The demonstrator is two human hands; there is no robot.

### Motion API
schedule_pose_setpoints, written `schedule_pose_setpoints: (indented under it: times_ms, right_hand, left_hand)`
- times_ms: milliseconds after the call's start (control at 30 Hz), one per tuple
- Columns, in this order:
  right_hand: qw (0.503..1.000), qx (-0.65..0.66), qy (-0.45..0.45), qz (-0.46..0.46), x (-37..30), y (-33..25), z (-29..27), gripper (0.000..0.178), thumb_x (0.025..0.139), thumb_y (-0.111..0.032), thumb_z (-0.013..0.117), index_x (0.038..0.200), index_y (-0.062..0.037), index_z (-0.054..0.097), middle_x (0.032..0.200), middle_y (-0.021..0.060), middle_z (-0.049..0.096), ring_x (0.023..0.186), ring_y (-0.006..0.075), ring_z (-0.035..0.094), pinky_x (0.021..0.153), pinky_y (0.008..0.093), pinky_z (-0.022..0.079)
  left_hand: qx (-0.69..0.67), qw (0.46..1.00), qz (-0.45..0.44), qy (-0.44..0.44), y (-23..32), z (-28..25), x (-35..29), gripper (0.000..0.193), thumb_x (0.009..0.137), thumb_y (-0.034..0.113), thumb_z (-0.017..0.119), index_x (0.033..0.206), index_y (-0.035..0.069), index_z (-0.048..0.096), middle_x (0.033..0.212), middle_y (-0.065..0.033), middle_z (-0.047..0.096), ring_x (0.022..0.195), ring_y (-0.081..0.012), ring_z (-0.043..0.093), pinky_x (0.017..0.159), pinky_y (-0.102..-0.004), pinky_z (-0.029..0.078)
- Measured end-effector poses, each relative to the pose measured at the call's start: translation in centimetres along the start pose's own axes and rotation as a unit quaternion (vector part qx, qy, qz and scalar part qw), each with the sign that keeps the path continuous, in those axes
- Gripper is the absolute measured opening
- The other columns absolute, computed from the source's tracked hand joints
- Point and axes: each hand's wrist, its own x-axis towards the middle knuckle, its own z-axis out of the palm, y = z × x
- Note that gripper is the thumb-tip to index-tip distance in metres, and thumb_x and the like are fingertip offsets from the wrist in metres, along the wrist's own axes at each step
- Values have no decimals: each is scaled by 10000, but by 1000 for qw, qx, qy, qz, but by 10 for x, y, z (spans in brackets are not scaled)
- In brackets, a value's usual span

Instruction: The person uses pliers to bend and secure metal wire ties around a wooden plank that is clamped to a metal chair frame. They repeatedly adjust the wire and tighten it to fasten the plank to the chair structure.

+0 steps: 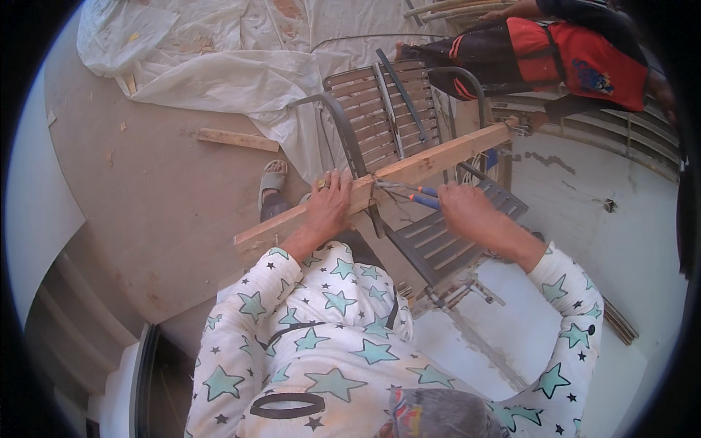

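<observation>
A long wooden beam (438, 157) lies slantwise across a dark metal chair with a slatted back (380, 109) and slatted seat (456, 230). My left hand (330, 204) grips the beam from above, its fingers reaching over the far edge. In my right hand (471, 212) are pliers with blue and orange handles (426, 198). Their jaws point left at the beam, close to thin wire (374, 182) wrapped around it by the chair's arm. Whether the jaws bite the wire is too small to tell.
A co-worker in red and black (558, 62) leans in at the top right, near the beam's far end. Crumpled white sheeting (212, 73) covers the floor behind. A short wooden piece (239, 139) lies left of my sandalled foot (272, 179). Slim dark bars (400, 98) lean on the chair back.
</observation>
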Motion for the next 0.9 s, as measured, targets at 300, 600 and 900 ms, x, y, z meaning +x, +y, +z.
schedule_pose_setpoints:
  times_ms: [300, 600, 900]
  right_hand:
    - [845, 453, -257, 124, 0, 32, 8, 160, 815, -12, 573, 883, 96, 670, 840, 182, 685, 699, 239, 699, 583, 401, 557]
    - [530, 799, -175, 224, -38, -31, 75, 275, 829, 71, 509, 1090, 67, 599, 857, 81, 654, 662, 144, 636, 546, 295, 536]
    - [459, 846, -53, 265, -45, -96, 125, 359, 816, 109, 464, 1143, 73, 610, 884, 103, 663, 657, 164, 637, 536, 302, 528]
  left_hand:
    - [2, 998, 46, 32, -8, 20, 6, 742, 716, 104, 777, 1367, -27, 445, 998, -160, 620, 752, -316, 718, 635, -417, 567]
    - [-17, 1000, 21, 8, 1, 10, 9, 561, 705, 81, 757, 1195, -5, 499, 988, -199, 621, 781, -376, 711, 668, -460, 580]
    - [-10, 999, -10, -33, 8, 4, 10, 531, 713, 66, 714, 1189, 4, 489, 976, -217, 615, 783, -405, 705, 685, -484, 583]
